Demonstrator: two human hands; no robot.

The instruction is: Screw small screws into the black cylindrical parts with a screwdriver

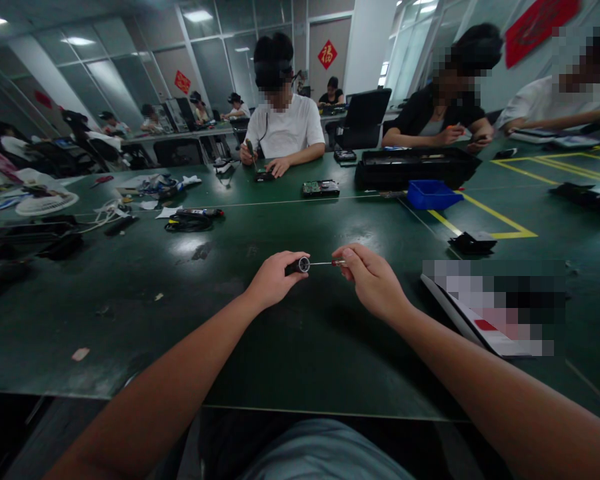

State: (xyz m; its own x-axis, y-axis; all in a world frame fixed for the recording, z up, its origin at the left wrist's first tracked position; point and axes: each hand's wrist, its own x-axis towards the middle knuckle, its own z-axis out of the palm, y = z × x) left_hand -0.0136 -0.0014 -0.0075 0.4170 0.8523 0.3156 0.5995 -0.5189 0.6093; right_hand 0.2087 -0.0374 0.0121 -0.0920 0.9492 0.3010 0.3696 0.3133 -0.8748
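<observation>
My left hand (275, 279) is closed on a short black cylindrical piece (303, 265) with a pale ring around its round end, held up above the green table. My right hand (367, 277) pinches the red handle of a small screwdriver (321, 263). Its thin metal shaft points left, and the tip meets the edge of the cylindrical piece; whether it sits inside the piece I cannot tell.
On the green table (280, 367), a white-edged pixelated item (455, 313) lies right of my right forearm. Further off are a blue bin (434, 195), a black tray (415, 170), a hard drive (321, 189) and a coiled black cable (190, 220). Co-workers sit opposite.
</observation>
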